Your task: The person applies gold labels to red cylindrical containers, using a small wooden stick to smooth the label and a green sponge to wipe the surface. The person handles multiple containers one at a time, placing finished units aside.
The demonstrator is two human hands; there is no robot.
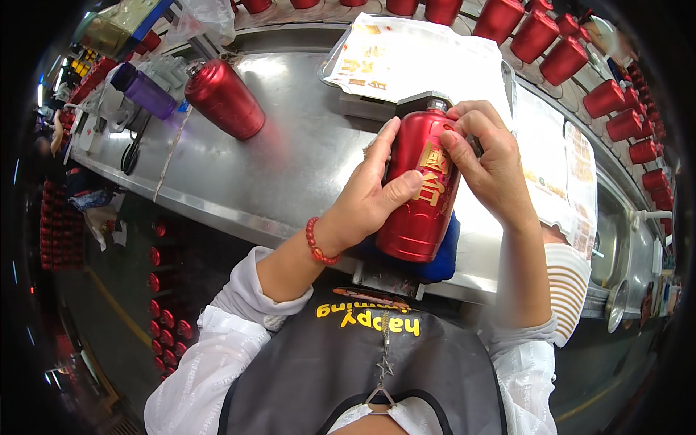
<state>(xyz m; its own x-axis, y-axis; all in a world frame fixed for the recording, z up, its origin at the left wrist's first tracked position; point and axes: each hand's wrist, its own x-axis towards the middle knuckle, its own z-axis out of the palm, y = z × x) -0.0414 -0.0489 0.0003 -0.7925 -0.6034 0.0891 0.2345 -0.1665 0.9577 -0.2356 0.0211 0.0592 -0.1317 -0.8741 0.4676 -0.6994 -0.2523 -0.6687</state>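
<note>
A glossy red bottle (419, 190) with gold characters on its side lies tilted over a blue pad (444, 255) at the near edge of a steel table (290, 159). My left hand (371, 194) wraps its left side, thumb across the front. My right hand (487, 161) presses fingertips on the gold characters near the bottle's silver neck. A red bead bracelet (316, 243) circles my left wrist.
Another red bottle (225, 98) lies at the table's back left, beside a purple container (145, 90). Sheets of gold decals (406, 58) cover the back and right. Several red bottles (562, 58) line the far right edge; more stand in crates at the lower left (163, 304).
</note>
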